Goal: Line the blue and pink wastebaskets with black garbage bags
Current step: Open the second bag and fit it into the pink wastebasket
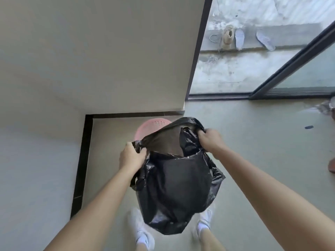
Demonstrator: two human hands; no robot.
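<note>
A black garbage bag (174, 185) hangs in the air between my two hands, its mouth pulled open toward the top. My left hand (131, 157) grips the bag's left rim. My right hand (211, 139) grips the right rim, slightly farther away. Behind the bag, on the floor in the wall corner, stands the pink wastebasket (149, 127); only its upper left rim and perforated wall show, the bag hides the remainder. No blue wastebasket is in view.
A beige wall (108, 60) with a black baseboard (81, 160) closes the left and back. A sliding glass door (272, 69) stands at the upper right, shoes beyond it. My feet in white shoes (141, 230) are under the bag. Small objects lie at the right edge.
</note>
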